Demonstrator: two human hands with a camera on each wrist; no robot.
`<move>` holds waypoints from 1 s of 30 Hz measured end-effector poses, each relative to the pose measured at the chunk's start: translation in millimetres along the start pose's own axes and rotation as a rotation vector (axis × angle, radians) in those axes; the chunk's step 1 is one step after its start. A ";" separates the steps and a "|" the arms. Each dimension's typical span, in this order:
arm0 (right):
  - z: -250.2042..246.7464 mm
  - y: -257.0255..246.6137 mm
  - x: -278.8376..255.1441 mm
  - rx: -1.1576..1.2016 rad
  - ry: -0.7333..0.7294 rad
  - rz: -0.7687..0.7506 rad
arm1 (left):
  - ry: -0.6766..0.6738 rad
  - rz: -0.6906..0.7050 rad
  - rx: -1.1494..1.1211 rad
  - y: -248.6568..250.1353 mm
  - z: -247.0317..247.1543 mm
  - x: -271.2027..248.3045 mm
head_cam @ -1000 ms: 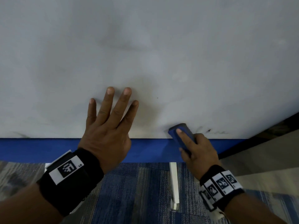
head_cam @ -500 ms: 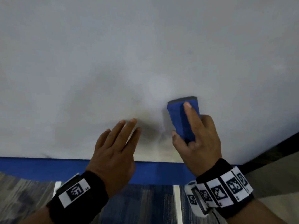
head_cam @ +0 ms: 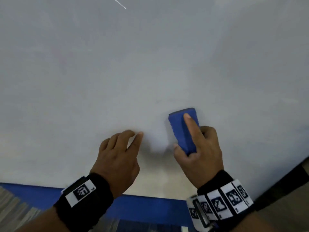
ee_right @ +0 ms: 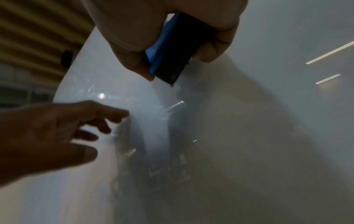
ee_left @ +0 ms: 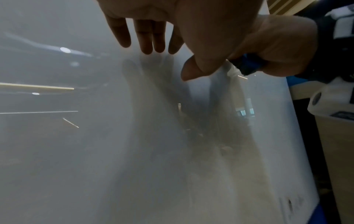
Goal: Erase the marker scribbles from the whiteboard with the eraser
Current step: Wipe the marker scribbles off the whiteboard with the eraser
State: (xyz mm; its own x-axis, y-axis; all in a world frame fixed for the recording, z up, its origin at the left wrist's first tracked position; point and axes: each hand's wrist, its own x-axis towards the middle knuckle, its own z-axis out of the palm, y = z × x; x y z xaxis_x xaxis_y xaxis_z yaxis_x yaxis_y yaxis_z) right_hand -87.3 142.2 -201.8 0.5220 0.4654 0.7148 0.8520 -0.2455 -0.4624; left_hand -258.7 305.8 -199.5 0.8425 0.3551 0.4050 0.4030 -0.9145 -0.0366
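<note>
Right hand (head_cam: 199, 153): wrapped around the blue eraser (head_cam: 183, 129), thumb on one long side, other fingers down the far side, first finger laid flat along the back. Probably held like that so the soft dark face pushes evenly on the whiteboard (head_cam: 150, 64). Hard to tell from the right wrist view whether that face sits flat on the board or tips up a little.

Left hand (head_cam: 119, 156): holding nothing, fingers loose and a bit bent, tips at or just above the board beside the eraser. Probably there to keep the board from sliding. Touching or hovering, cannot tell.

Eraser: on the lower middle of the board, a little above its bottom edge and right of the left hand.

Board around the hands: white and shiny, with grey smears and no clear scribbles. Only a small dark mark (ee_left: 290, 203) low down near the board's corner by the blue strip (head_cam: 150, 206), seen from the left wrist. Looks nearly finished, maybe that spot left to rub.
</note>
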 end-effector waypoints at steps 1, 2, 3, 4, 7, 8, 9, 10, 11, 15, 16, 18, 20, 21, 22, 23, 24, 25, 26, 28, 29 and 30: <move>-2.6 -4.1 3.9 0.006 -0.021 0.033 | 0.019 -0.012 -0.002 0.7 -6.6 3.7; -6.1 -4.9 -1.4 -0.012 -0.111 0.069 | 0.034 -0.020 -0.007 1.1 -13.1 6.6; -9.6 -2.5 -15.5 -0.036 -0.245 0.111 | 0.046 -0.026 -0.011 1.0 -19.5 8.2; -11.4 4.0 -34.0 -0.072 -0.390 0.139 | 0.053 -0.032 -0.010 -0.6 -25.3 8.4; -20.7 26.7 -63.7 -0.171 -0.635 0.194 | 0.016 -0.053 0.006 -10.3 -39.2 4.6; -24.6 27.1 -56.2 -0.168 -0.614 0.211 | -0.013 -0.068 0.011 -14.5 -43.3 2.5; -29.5 21.6 -42.2 -0.144 -0.571 0.228 | -0.041 -0.086 0.013 -18.0 -47.8 0.5; -33.6 12.1 -25.0 -0.114 -0.483 0.226 | -0.064 -0.097 0.012 -19.8 -52.4 -1.2; -38.3 2.3 -6.0 -0.109 -0.370 0.191 | -0.082 -0.101 0.010 -20.6 -56.6 -1.9; -44.6 -32.6 39.5 -0.113 -0.242 0.136 | -0.107 -0.107 0.007 -28.7 -65.2 -2.2; -43.2 -41.5 36.7 -0.112 -0.321 0.178 | -0.114 -0.103 0.003 -31.7 -68.9 -2.0; -37.5 -49.0 18.2 -0.119 -0.508 0.189 | -0.131 -0.099 -0.006 -39.1 -78.1 -0.6; -33.9 -41.6 4.2 -0.159 -0.605 0.093 | -0.138 -0.106 -0.011 -47.9 -84.1 -1.1; -31.7 -41.1 5.2 -0.156 -0.601 0.069 | -0.133 -0.100 -0.014 -53.2 -85.6 -2.0; -29.7 -47.5 12.9 -0.148 -0.554 0.076 | -0.123 -0.093 -0.014 -59.6 -87.6 -2.9; -28.7 -59.3 25.1 -0.145 -0.474 0.091 | -0.110 -0.088 -0.009 -66.1 -90.0 -3.8; -30.6 -75.8 43.4 -0.153 -0.362 0.115 | -0.107 -0.084 -0.005 -72.5 -94.0 -3.8; -31.9 -93.3 63.8 -0.141 -0.269 0.131 | -0.106 -0.079 0.000 -78.8 -97.7 -2.8; -31.9 -110.0 82.4 -0.123 -0.207 0.135 | -0.104 -0.075 0.008 -84.8 -104.1 -0.8; -27.7 -138.1 106.1 -0.136 -0.152 0.141 | -0.081 -0.073 0.018 -96.0 -118.7 5.4; -25.4 -149.7 110.4 -0.149 -0.165 0.168 | -0.057 -0.069 0.025 -100.4 -126.9 9.1; -22.8 -157.4 107.2 -0.179 -0.229 0.176 | -0.037 -0.057 0.032 -105.2 -133.3 12.3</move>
State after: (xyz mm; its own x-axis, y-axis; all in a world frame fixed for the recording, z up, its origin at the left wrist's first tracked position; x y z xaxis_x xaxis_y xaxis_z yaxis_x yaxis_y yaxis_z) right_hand -164.5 211.4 -40.5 0.6568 0.5763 0.4863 0.7535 -0.4754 -0.4542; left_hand -338.4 380.5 -68.8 0.8301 0.4143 0.3732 0.4619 -0.8858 -0.0441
